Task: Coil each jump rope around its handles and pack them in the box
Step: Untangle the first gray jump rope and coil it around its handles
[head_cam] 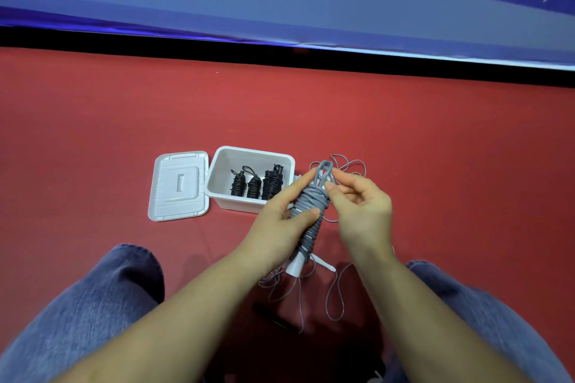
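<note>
In left hand: coiled grey rope.

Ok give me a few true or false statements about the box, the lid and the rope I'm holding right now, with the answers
1. Three coiled black ropes lie in the white box. True.
2. The lid is on the box. False: it lies on the red floor, left of the box.
3. The left hand grips a grey rope bundle. True.
4. The right hand is flat on the floor. False: it pinches the rope loop at the bundle's top.
5. The grey bundle is in the box. False: it is held above the floor.
</note>
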Demonstrator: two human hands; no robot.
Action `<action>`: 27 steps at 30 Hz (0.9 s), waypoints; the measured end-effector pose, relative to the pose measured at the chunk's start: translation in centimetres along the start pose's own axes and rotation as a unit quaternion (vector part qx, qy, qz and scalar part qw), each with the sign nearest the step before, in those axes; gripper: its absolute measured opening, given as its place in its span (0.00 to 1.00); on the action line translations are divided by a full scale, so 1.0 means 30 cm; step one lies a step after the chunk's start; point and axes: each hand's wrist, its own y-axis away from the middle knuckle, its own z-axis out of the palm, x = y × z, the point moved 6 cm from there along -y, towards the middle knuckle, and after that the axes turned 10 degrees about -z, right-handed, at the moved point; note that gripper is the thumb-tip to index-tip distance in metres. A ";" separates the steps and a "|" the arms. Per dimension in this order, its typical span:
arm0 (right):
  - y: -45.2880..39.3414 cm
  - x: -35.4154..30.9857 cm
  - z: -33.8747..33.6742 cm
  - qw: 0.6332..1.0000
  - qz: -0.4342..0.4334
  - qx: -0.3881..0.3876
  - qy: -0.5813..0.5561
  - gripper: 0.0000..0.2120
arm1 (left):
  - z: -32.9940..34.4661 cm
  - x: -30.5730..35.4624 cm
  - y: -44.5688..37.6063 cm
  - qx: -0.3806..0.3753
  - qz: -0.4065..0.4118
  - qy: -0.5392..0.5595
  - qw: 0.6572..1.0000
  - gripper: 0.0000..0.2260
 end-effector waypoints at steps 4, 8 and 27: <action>0.015 0.007 0.012 0.999 0.005 -0.034 0.036 0.11 | -0.024 -0.008 0.001 0.054 0.049 -0.206 0.976 0.29; 0.023 0.009 0.005 0.998 0.066 -0.003 -0.016 0.12 | -0.025 -0.011 0.006 0.068 0.060 -0.355 0.930 0.28; -0.002 -0.049 0.040 0.965 -0.021 -0.230 0.123 0.11 | -0.101 -0.035 -0.035 0.060 0.045 -0.295 0.953 0.21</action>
